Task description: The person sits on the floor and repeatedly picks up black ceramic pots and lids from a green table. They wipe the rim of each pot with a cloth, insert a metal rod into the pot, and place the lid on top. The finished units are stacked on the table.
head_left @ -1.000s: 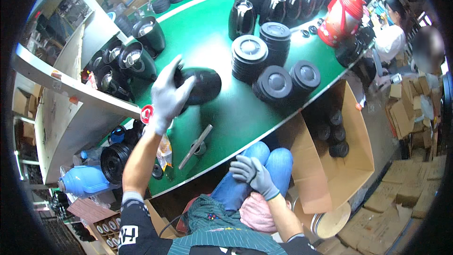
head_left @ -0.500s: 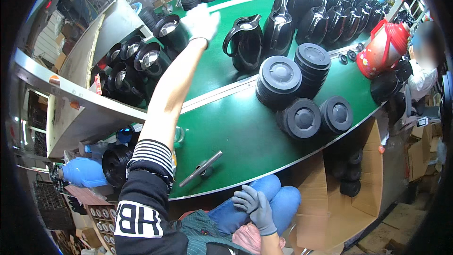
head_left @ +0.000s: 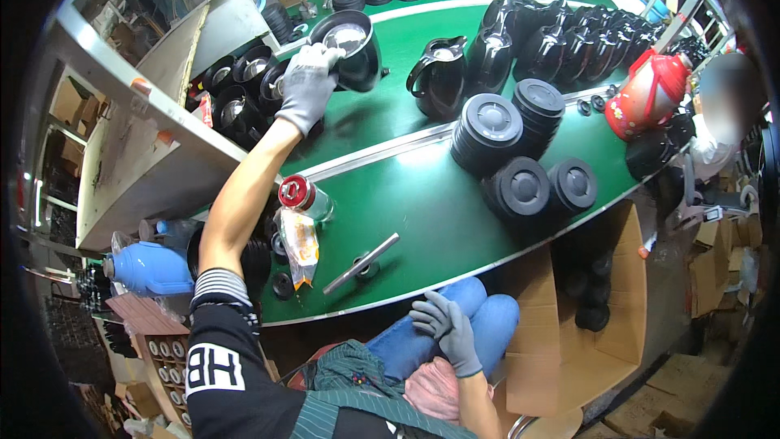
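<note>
My left hand (head_left: 309, 88), in a grey glove, reaches over the left of the green worktable with its fingers closed round the handle side of a black jug (head_left: 362, 69). The jug tilts, its wide mouth and silvery inside facing me. Beside that hand stand several similar black jugs (head_left: 234, 114) in a cluster. My right hand (head_left: 448, 332), also gloved in grey, lies over my lap with its fingers stretched out and nothing in it. To the right of the held jug, another black jug (head_left: 443, 85) with a spout stands upright.
Stacked black round discs (head_left: 491, 126) occupy the table's middle. Behind them runs a row of black jugs (head_left: 540, 45). Nearer me lie a metal bar (head_left: 361, 264), a red-topped glass jar (head_left: 301, 193) and a packet (head_left: 299, 248). A red flask (head_left: 650, 96), a cardboard box (head_left: 621, 309) and another person are rightward.
My left hand has come back toward me and closed on a black jug, which has shifted right, away from the cluster. The view has turned slightly. My right hand stays over my lap.
</note>
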{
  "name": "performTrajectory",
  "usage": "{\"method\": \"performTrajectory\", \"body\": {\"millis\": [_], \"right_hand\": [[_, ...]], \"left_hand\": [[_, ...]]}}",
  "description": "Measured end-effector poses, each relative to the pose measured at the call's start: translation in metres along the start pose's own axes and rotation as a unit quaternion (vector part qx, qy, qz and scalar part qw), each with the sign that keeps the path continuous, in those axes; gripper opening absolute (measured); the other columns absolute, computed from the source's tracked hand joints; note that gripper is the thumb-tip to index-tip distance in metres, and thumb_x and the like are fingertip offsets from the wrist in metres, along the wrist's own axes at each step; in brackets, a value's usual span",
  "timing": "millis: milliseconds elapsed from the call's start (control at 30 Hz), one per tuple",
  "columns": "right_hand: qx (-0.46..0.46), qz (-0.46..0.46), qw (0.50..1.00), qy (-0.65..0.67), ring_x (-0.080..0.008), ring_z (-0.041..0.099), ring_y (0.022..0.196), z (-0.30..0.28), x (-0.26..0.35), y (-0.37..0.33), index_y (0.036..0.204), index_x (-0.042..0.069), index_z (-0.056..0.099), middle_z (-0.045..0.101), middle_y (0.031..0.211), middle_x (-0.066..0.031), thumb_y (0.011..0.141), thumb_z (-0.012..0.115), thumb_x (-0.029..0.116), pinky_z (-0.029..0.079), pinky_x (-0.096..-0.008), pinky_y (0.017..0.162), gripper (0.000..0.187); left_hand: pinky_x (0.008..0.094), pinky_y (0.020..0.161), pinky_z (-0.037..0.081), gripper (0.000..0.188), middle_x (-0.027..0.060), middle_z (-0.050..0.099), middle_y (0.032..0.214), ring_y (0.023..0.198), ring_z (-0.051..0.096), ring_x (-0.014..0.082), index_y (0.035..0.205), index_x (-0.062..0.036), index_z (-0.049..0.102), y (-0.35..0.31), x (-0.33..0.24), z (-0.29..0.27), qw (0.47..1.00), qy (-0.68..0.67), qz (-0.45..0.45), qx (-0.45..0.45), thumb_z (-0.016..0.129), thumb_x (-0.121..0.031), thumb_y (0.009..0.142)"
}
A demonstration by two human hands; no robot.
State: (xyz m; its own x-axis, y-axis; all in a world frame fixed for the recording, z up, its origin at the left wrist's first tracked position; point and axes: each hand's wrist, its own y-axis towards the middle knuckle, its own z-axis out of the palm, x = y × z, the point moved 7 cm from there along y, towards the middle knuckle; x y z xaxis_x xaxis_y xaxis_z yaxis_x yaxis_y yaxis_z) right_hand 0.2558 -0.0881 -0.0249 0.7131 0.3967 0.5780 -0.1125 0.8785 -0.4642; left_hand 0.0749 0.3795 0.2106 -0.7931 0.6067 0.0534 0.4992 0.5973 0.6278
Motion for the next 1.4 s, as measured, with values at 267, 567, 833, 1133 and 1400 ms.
{"method": "performTrajectory", "body": {"millis": [267,567,833,1133,1400], "right_hand": [[0.01,-0.49,0.659,-0.57,-0.0372,0.053,0.149,0.139,0.171,-0.051,0.155,0.003,0.055,0.054,0.16,-0.0226,0.088,0.084,0.014,0.043,-0.046,0.123,0.074],[0.202,-0.41,0.675,-0.579,-0.0421,0.058,0.142,0.172,0.142,-0.121,0.111,0.008,0.063,0.06,0.154,-0.0189,0.069,0.097,0.009,0.05,-0.0489,0.114,0.054],[-0.158,-0.276,0.854,-0.412,-0.0174,0.069,0.126,0.099,0.12,-0.154,0.134,-0.007,0.069,0.071,0.144,-0.0168,0.077,0.096,0.004,0.055,-0.0337,0.109,0.064],[-0.04,-0.126,0.917,-0.375,-0.0147,0.074,0.091,0.082,0.154,-0.078,0.126,0.003,0.072,0.079,0.1,-0.0086,0.101,0.078,0.03,0.058,-0.0322,0.082,0.038],[-0.251,-0.248,0.284,-0.891,-0.0475,0.037,0.152,0.005,0.291,0.11,0.171,0.004,0.03,0.048,0.157,-0.0276,0.071,0.083,0.077,0.016,-0.0713,0.126,0.134]], "left_hand": [[0.0437,0.09,0.057,0.021,0.0076,0.066,0.102,0.103,0.068,0.0317,0.1,-0.01,0.07,-0.082,-0.114,-0.202,0.928,-0.249,0.209,0.184,0.082,-0.008,0.083],[0.0517,0.112,0.052,0.034,0.007,0.071,0.121,0.123,0.066,0.0328,0.114,-0.0145,0.077,-0.169,-0.194,-0.256,0.833,-0.408,0.279,0.249,0.087,-0.009,0.082],[0.0527,0.118,0.048,0.082,0.0242,0.061,0.15,0.138,0.061,0.0422,0.153,0.0,0.053,-0.298,-0.2,-0.196,0.884,-0.443,0.104,0.113,0.087,-0.016,0.08],[0.042,0.105,0.057,0.067,0.0187,0.076,0.128,0.117,0.074,0.0278,0.134,0.0076,0.07,-0.325,-0.178,-0.065,0.423,-0.77,-0.44,0.186,0.064,-0.051,0.103],[0.0421,0.105,0.057,0.067,0.0187,0.076,0.127,0.116,0.074,0.0281,0.132,0.0072,0.071,-0.377,-0.185,-0.038,0.313,-0.754,-0.508,0.274,0.064,-0.052,0.102]]}}
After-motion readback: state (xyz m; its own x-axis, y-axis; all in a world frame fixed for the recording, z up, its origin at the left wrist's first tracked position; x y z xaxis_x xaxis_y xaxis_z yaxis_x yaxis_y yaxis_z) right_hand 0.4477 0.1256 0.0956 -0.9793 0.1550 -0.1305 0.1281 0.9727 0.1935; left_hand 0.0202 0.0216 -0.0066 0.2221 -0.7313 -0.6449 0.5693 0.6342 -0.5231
